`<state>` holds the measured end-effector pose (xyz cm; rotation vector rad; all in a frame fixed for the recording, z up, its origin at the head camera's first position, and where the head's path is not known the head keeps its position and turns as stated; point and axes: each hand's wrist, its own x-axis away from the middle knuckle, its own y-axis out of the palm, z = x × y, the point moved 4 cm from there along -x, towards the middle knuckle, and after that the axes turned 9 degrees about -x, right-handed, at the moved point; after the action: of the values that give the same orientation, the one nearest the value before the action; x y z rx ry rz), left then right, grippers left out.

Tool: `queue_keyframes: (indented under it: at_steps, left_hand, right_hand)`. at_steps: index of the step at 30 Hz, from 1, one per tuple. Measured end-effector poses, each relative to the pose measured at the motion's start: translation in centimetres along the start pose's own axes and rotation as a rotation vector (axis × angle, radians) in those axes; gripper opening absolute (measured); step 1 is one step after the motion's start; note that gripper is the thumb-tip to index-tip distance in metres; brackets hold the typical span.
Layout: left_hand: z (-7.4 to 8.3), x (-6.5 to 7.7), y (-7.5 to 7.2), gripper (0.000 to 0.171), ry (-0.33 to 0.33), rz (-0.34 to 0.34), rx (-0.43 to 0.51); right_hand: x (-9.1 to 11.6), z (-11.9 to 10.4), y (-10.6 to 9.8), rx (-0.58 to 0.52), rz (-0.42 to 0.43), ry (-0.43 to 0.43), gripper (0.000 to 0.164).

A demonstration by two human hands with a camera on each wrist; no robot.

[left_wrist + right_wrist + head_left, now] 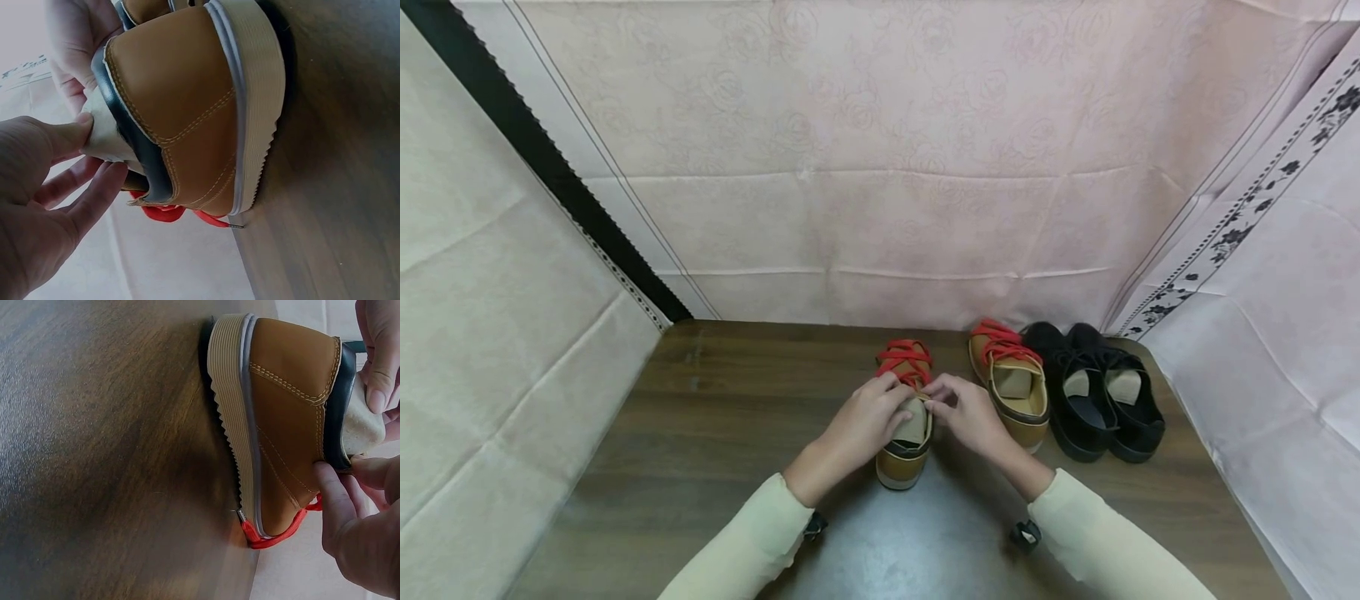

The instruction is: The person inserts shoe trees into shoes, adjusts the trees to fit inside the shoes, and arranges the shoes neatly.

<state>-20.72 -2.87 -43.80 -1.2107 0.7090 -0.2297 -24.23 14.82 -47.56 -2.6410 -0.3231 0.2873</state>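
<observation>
A tan leather shoe [898, 468] with a dark padded collar and red laces [904, 358] stands on the wooden table, toe pointing away. Its beige tongue [106, 134] sticks up out of the opening. My left hand [868, 421] pinches this tongue, thumb on its inner face and fingers behind. From the other side, my right hand [967, 412] pinches the edge of the shoe's opening near the lace end, thumb and forefinger right at the dark collar [340, 419]. A red lace end [250, 532] hangs down beside the sole.
The matching tan shoe [1028, 427] with red laces stands to the right. Beside it is a pair of black shoes [1078, 442] near the table's right edge. Patterned pale cloth [880, 225] hangs behind the wooden table [715, 467] and at both sides.
</observation>
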Motion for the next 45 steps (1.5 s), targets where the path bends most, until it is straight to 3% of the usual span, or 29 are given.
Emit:
queue_keyframes:
  at_steps: [5, 13, 20, 26, 37, 45]
  left_hand:
    - [0.1, 0.2, 0.2, 0.031, -0.008, 0.004, -0.006]
    - [0.4, 0.7, 0.8, 0.03, 0.046, 0.098, -0.07]
    - [0.8, 0.9, 1.5, 0.026, 0.042, 0.153, -0.123]
    - [0.9, 1.1, 1.9, 0.026, 0.031, 0.146, -0.134]
    - [-0.2, 0.2, 0.6, 0.037, -0.062, 0.084, -0.051]
    - [-1.2, -0.8, 0.4, 0.041, -0.094, -0.019, 0.003]
  right_hand:
    - [0.1, -0.2, 0.0, -0.007, -0.001, 0.009, 0.01]
    - [0.1, -0.1, 0.0, -0.011, -0.003, 0.021, 0.01]
    - [0.2, 0.0, 0.1, -0.001, 0.007, 0.025, 0.01]
    - [0.2, -0.2, 0.1, 0.035, 0.02, -0.021, 0.01]
    - [0.2, -0.3, 0.1, 0.045, 0.014, -0.019, 0.009]
    - [0.1, -0.3, 0.0, 0.04, 0.005, -0.002, 0.009]
